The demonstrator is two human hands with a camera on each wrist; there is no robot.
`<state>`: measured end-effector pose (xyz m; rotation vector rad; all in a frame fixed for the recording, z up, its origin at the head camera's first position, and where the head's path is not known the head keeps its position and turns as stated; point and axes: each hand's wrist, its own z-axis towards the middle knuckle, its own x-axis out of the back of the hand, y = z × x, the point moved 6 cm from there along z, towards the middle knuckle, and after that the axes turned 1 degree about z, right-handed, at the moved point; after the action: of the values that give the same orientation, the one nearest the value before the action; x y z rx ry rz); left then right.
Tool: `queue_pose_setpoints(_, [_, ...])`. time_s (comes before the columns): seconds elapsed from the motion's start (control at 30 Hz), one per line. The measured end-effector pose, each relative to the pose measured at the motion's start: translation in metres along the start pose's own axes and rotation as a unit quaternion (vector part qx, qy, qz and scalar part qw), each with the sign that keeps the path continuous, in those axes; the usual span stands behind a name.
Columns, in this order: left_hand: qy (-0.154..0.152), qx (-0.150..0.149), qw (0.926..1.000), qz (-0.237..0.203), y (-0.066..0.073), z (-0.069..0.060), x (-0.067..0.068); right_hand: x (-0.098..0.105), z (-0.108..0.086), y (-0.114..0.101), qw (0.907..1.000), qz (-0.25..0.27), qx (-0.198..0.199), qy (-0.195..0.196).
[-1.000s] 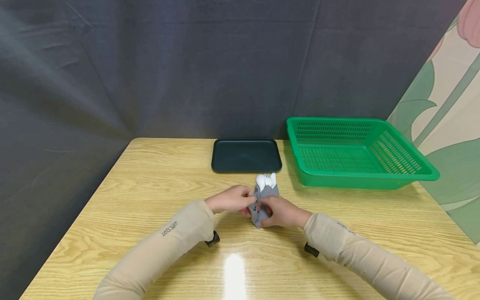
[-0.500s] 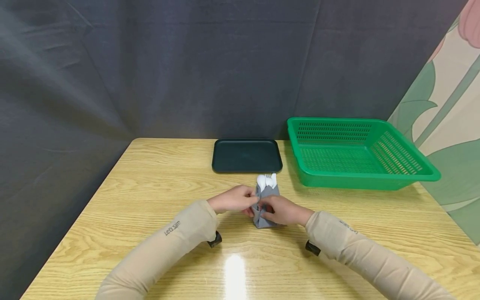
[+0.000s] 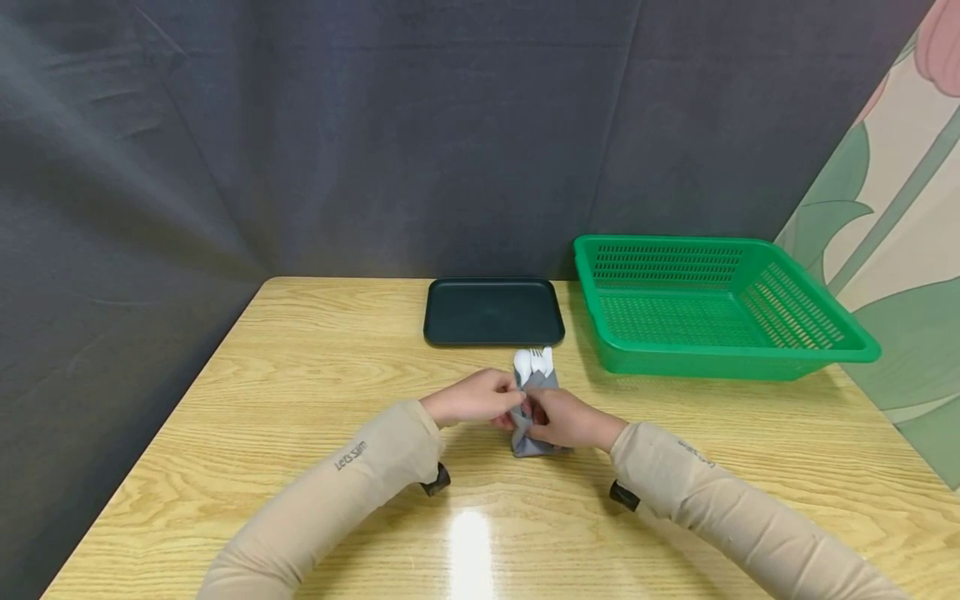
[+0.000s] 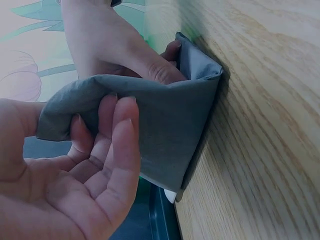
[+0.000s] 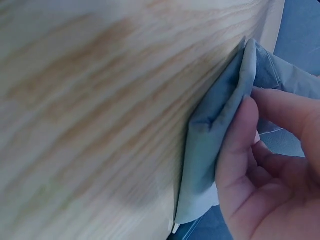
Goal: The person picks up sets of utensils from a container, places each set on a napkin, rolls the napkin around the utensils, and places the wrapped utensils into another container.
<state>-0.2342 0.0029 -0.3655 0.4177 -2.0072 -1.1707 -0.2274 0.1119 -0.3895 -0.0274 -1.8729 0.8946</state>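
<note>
A grey napkin lies folded around a white spoon, a white fork and a white knife, whose top ends stick out at the far end. My left hand pinches the raised left side of the napkin; in the left wrist view that flap stands up off the table. From the other side, my right hand pinches the fold near the middle. The right wrist view shows its thumb and index finger at the napkin's folded edge. The cutlery handles are hidden inside the cloth.
Just beyond the cutlery, a black tray lies at the back of the wooden table. A green perforated basket stands at the back right. A dark curtain hangs behind the table.
My left hand has shifted slightly right, carrying the napkin's left side inward over the cutlery. My right fingers have moved a little up along the fold. Tray and basket stay put.
</note>
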Motion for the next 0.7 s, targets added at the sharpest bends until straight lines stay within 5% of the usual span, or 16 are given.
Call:
queue_pose_setpoints(0.43, [-0.006,-0.02,0.9997,0.013,0.004,0.007,-0.012,0.002,0.002,0.003,0.9991,-0.022,-0.008,0.036])
queue_pose_setpoints(0.7, [-0.01,-0.029,0.9995,0.009,0.008,0.008,-0.016,0.003,0.001,0.01,0.9991,0.04,0.011,-0.011])
